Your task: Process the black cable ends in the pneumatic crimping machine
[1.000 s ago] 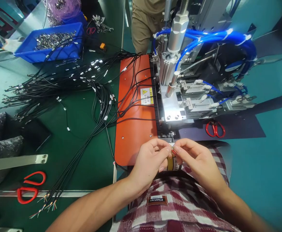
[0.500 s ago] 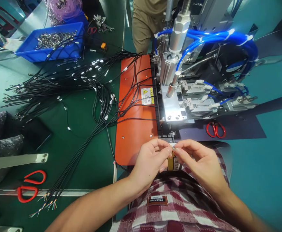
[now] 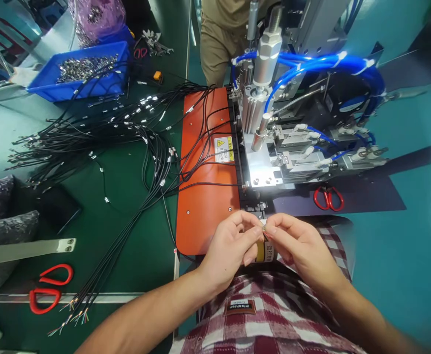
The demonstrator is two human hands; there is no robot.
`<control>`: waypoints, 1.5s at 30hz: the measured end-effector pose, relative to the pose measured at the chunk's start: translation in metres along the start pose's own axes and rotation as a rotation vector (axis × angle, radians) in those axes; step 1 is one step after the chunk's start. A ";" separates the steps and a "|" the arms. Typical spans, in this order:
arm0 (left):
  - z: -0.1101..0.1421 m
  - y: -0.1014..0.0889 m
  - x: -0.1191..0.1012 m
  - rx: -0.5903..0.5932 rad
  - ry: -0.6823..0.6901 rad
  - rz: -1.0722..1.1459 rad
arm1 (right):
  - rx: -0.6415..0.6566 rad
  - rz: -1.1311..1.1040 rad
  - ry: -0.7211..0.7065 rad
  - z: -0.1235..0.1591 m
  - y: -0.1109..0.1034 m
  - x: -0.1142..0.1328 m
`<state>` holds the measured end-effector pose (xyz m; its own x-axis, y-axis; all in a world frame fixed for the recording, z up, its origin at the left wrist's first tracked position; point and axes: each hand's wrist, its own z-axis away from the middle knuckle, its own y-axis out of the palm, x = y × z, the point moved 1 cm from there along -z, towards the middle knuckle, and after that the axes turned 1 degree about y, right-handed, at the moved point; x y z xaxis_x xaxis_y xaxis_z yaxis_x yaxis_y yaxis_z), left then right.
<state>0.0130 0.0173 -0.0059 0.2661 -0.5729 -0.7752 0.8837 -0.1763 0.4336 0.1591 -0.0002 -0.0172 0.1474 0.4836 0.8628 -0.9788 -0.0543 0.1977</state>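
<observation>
My left hand (image 3: 230, 248) and my right hand (image 3: 302, 248) meet at the near end of the machine. Thumb and forefinger of each are pinched together, fingertips almost touching. Between them is a tiny light-coloured piece, too small to name and mostly covered by the fingers. Just below the fingertips, a yellow and white label (image 3: 269, 250) shows partly. Left of my hands lies the orange cover plate (image 3: 204, 221), with black cables (image 3: 197, 169) running across it to the machine (image 3: 261, 162).
Bundled black cables with stripped coloured ends (image 3: 80, 314) spread over the green table (image 3: 127, 255). Red-handled scissors (image 3: 46, 300) lie at left, another red-handled tool (image 3: 328, 198) at right. A blue bin (image 3: 78, 93) holds metal parts. Behind the machine stands a person (image 3: 219, 44).
My right fingertips have shifted slightly around the small piece, and the right hand has turned a little. My left hand keeps its pinch. The whole view has moved slightly.
</observation>
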 end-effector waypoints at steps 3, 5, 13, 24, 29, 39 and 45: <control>-0.001 -0.003 0.000 0.104 -0.003 0.046 | 0.059 -0.087 0.054 -0.001 -0.001 0.001; -0.001 -0.003 -0.001 0.135 -0.021 0.040 | 0.040 -0.073 0.024 0.000 0.000 0.005; 0.002 0.006 -0.007 -0.007 -0.027 -0.097 | -0.018 0.058 -0.149 0.009 0.005 0.004; -0.009 0.001 -0.009 0.009 0.082 -0.284 | 0.013 0.075 -0.092 -0.012 -0.010 0.007; -0.023 -0.006 -0.019 -0.032 0.251 -0.740 | 0.012 0.152 -0.088 -0.030 -0.018 0.007; -0.006 -0.020 -0.019 -0.107 0.330 -1.025 | -0.010 0.212 -0.105 -0.033 -0.018 0.009; 0.004 -0.013 -0.043 -0.060 0.983 -1.421 | -0.048 0.143 -0.143 -0.026 -0.017 0.022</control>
<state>-0.0110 0.0411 0.0237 -0.5753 0.6595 -0.4838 0.6229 -0.0301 -0.7817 0.1758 0.0340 -0.0132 0.0222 0.3450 0.9384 -0.9964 -0.0697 0.0492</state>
